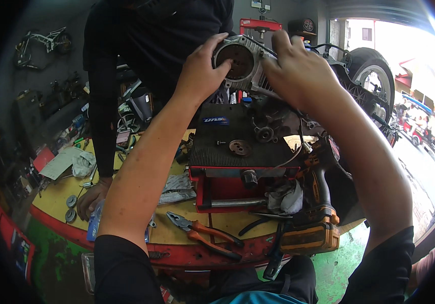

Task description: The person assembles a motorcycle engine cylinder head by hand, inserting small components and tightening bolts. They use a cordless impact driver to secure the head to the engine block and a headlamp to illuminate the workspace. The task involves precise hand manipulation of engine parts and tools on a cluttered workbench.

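Engine part [246, 80]: raised above the ridged black pad [210, 147], round opening in view.
Left hand [203, 71]: fingers gripping its left rim, thumb over the opening.
Right hand [301, 66]: fingers bent at its right side (blurred; grip cannot be told).
Pad: bolt [221, 143], round drilled disc [240, 147].
Counter [52, 195]: orange-handled pliers [201, 231].

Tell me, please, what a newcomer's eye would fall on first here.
Most likely the metal engine part with its round opening, top centre: the left hand grips its rim, the right hand is at its right side. Below, orange-handled pliers lie near the bench's front edge, left of an orange-and-black power tool. A wheel stands at upper right.
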The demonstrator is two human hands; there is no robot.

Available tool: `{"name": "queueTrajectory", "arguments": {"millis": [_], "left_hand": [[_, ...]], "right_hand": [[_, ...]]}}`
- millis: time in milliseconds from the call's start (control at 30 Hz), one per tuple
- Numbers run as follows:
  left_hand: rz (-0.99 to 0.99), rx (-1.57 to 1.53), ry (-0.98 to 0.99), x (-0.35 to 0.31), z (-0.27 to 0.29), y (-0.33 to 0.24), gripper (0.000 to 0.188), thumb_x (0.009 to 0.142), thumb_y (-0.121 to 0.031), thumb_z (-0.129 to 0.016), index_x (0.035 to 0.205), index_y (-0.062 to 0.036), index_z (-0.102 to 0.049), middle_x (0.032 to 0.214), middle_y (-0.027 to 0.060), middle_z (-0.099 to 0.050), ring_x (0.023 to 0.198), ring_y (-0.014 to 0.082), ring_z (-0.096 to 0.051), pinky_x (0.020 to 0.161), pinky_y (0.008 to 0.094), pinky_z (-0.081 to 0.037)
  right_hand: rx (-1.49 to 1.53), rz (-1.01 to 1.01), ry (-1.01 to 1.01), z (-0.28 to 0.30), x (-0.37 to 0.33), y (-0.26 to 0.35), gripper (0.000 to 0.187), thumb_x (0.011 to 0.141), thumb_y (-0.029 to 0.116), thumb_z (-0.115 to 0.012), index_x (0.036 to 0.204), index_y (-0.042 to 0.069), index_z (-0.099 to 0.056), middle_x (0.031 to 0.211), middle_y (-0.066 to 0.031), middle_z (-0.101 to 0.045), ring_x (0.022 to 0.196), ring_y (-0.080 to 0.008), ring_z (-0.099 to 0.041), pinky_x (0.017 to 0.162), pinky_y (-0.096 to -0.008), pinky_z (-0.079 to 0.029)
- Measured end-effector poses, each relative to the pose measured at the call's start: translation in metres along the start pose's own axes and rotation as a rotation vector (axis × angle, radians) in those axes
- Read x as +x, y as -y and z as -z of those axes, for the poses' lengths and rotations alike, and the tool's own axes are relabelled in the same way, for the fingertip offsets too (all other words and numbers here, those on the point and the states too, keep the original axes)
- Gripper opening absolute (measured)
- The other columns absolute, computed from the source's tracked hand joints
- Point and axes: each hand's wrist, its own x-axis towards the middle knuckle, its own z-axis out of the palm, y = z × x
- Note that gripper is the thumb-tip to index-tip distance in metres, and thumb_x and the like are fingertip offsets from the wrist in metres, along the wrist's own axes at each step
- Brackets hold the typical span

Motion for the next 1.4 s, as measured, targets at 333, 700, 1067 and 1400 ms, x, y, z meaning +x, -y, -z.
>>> {"name": "queueTrajectory", "arguments": {"millis": [333, 700, 1067, 1400], "left_hand": [[-0.023, -0.164, 0.161, 0.014, -0.002, 0.009, 0.053, 0.093, -0.007, -0.07, 0.146, -0.0103, -0.063, 0.137, 0.0124, -0.072, 0.129, 0.0245, -0.068, 0.112, 0.0364, -0.05], [-0.09, -0.155, 0.177, 0.018, -0.007, 0.032, 0.058, 0.092, -0.007, -0.07, 0.148, -0.0127, -0.061, 0.136, 0.0108, -0.071, 0.128, 0.0231, -0.067, 0.112, 0.0374, -0.049], [-0.146, -0.148, 0.176, 0.02, -0.003, 0.033, 0.056, 0.091, -0.007, -0.072, 0.147, -0.0074, -0.062, 0.132, 0.0107, -0.074, 0.122, 0.0191, -0.069, 0.109, 0.0354, -0.051], [-0.114, -0.201, 0.162, 0.017, -0.006, 0.032, 0.055, 0.091, -0.006, -0.073, 0.145, -0.0068, -0.064, 0.127, 0.0115, -0.076, 0.117, 0.0177, -0.072, 0.105, 0.0336, -0.055]], "right_hand": [[0.436, -0.049, -0.009, -0.028, -0.02, 0.009, 0.022, 0.095, 0.009, -0.057, 0.11, -0.003, -0.067, 0.103, -0.0279, -0.074, 0.1, -0.0435, -0.073, 0.092, -0.052, -0.058], [0.74, -0.418, 0.543, 0.008, 0.016, 0.02, 0.037, 0.104, 0.019, -0.055, 0.129, -0.003, -0.07, 0.094, -0.0243, -0.077, 0.08, -0.0362, -0.079, 0.067, -0.0458, -0.065], [1.3, -0.727, 0.464, -0.011, 0.004, 0.041, 0.028, 0.103, 0.016, -0.058, 0.125, -0.001, -0.061, 0.082, -0.01, -0.066, 0.066, -0.0222, -0.071, 0.055, -0.0395, -0.06], [1.538, -0.913, 0.231, -0.018, -0.003, 0.083, 0.031, 0.107, 0.022, -0.055, 0.128, -0.002, -0.057, 0.084, -0.0133, -0.066, 0.063, -0.0251, -0.069, 0.054, -0.0411, -0.057]]}}
